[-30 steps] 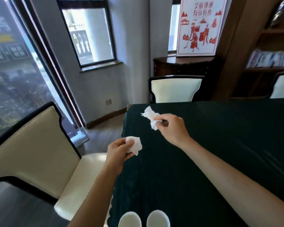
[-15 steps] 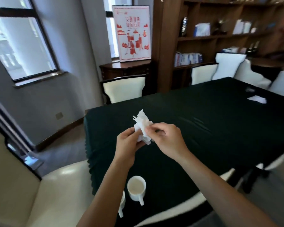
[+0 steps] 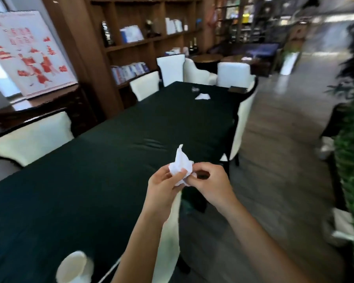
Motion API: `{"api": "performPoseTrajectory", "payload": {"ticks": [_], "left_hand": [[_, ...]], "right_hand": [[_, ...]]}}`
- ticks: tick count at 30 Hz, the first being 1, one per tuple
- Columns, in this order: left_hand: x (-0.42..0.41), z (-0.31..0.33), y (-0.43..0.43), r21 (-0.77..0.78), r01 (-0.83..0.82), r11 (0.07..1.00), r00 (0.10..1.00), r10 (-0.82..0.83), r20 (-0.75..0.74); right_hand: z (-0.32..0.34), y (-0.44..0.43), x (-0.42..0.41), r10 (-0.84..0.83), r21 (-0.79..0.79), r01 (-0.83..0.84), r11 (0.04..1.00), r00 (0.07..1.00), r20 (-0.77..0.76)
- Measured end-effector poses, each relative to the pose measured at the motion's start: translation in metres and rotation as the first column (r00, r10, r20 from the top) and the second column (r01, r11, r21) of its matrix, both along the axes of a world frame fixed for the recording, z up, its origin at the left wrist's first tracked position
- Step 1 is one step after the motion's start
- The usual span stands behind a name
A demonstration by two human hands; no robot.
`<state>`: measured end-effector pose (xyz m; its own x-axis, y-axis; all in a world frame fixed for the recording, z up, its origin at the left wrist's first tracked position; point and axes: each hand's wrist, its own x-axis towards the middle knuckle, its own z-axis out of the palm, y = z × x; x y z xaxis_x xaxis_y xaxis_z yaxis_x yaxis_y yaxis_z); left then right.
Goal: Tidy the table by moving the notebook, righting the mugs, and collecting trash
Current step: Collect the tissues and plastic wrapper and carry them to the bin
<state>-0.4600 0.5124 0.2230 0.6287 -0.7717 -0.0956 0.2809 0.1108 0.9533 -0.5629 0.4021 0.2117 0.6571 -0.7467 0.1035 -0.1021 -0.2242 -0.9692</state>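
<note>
Crumpled tissue point(image 3: 181, 168) pinched between left hand point(image 3: 164, 187) and right hand point(image 3: 209, 183), both clamped on it, above the table's point(image 3: 102, 160) right edge.

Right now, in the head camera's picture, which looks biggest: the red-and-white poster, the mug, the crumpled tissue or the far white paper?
1. Poster
2. Mug, though nearness inflates it
3. Crumpled tissue
4. Far white paper, distance shrinks it
</note>
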Motion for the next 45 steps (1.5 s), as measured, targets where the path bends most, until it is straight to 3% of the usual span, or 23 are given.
{"api": "performPoseTrajectory", "payload": {"ticks": [6, 13, 18, 26, 37, 45], "left_hand": [[-0.086, -0.042, -0.127, 0.076, 0.041, 0.996, 0.993, -0.033, -0.113], [-0.164, -0.06, -0.22, 0.122, 0.185, 0.975, 0.975, -0.166, -0.15], [-0.181, -0.069, -0.273, 0.116, 0.26, 0.959, 0.956, -0.238, -0.174], [-0.172, -0.089, -0.392, 0.091, 0.317, 0.944, 0.932, -0.292, -0.215], [-0.115, -0.083, -0.602, 0.037, 0.343, 0.939, 0.914, -0.324, -0.246], [-0.096, -0.082, -0.722, 0.028, 0.36, 0.932, 0.897, -0.338, -0.284]], "right_hand": [[-0.034, -0.1, -0.104, -0.188, 0.359, 0.147, 0.922, 0.979, 0.082], [-0.056, -0.189, -0.186, -0.398, 0.357, 0.365, 0.86, 0.917, 0.023], [-0.066, -0.235, -0.215, -0.443, 0.455, 0.371, 0.809, 0.895, 0.058], [-0.082, -0.335, -0.211, -0.572, 0.458, 0.491, 0.741, 0.819, 0.048], [-0.053, -0.537, -0.157, -0.558, 0.422, 0.494, 0.76, 0.829, 0.035], [-0.058, -0.65, -0.139, -0.614, 0.456, 0.543, 0.705, 0.789, 0.011]]}}
